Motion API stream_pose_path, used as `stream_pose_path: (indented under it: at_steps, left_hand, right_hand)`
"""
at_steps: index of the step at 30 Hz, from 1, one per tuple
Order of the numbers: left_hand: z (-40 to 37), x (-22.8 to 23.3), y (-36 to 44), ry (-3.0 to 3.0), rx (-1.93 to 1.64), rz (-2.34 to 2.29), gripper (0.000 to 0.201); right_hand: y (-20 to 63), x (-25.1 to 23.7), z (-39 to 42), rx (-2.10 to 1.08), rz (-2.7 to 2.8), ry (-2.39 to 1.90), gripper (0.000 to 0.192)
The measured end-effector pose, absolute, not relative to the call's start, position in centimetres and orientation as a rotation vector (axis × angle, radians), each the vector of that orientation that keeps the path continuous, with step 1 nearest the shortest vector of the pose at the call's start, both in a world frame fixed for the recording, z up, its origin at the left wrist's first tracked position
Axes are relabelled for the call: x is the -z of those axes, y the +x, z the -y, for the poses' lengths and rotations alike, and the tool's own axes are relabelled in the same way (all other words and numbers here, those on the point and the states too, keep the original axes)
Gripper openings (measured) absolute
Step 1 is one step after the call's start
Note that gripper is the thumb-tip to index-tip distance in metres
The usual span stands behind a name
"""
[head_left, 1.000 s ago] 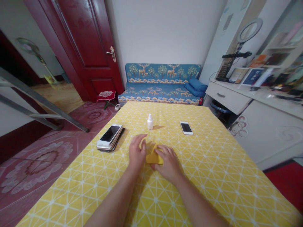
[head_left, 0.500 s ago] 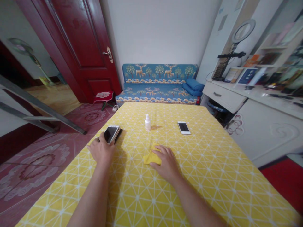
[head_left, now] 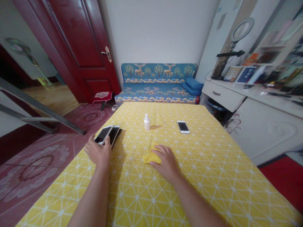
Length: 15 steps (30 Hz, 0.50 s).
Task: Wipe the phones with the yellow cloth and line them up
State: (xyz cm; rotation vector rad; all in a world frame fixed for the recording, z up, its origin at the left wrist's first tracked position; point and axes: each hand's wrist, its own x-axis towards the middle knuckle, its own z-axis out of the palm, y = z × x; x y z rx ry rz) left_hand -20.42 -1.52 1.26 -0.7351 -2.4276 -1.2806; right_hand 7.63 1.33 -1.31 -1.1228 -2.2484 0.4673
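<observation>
Top phone had shifted left and tipped up from the stack since the earlier frame — apparently parted from the rest. It was at the table's left side, pinched between thumb and fingers of the left hand, arm stretched forward. Right hand lay palm down, fingers curved over the cloth — gripping or resting, couldn't tell. Beyond: bottle, upright.

Bare arms all the way here, left forearm and right forearm both broad low down, tapering into slimmer bare wrists, then an uncovered left hand and right hand, with slender, rounded fingers.
</observation>
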Motion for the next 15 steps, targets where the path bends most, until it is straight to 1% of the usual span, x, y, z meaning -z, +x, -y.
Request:
stream_pose_path:
  at_steps: [3, 6, 7, 8, 10, 11, 13, 15]
  left_hand:
    - [1.6, -1.5, -19.9, -0.793, 1.508, 2.176, 0.056]
    - [1.3, -2.4, -17.6, -0.934, 1.896, 1.9, 0.052]
    - [1.1, -2.7, -16.4, -0.971, 2.083, 1.874, 0.051]
    - [0.9, -2.9, -15.0, -0.998, 2.348, 1.857, 0.05]
    - [0.4, -2.9, -12.2, -0.934, 3.012, 1.851, 0.047]
    - [0.2, -2.8, -10.8, -0.825, 3.304, 1.917, 0.039]
    - [0.0, -2.3, -8.5, -0.471, 3.721, 2.03, 0.025]
    - [0.0, -1.7, -6.9, -0.295, 3.968, 2.005, 0.023]
  right_hand:
    - [7.6, 1.3, -1.4, -0.467, 2.236, -1.121, 0.044]
    - [7.5, 1.4, -1.5, -0.467, 2.223, -1.113, 0.04]
    - [7.4, 1.4, -1.5, -0.469, 2.219, -1.107, 0.035]
    - [7.4, 1.4, -1.5, -0.471, 2.21, -1.103, 0.029]
    - [7.3, 1.3, -1.6, -0.475, 2.177, -1.094, 0.018]
    - [7.3, 1.3, -1.6, -0.479, 2.161, -1.084, 0.018]
    - [7.4, 1.3, -1.7, -0.489, 2.135, -1.054, 0.025]
    - [7.6, 1.4, -1.8, -0.51, 2.081, -1.052, 0.028]
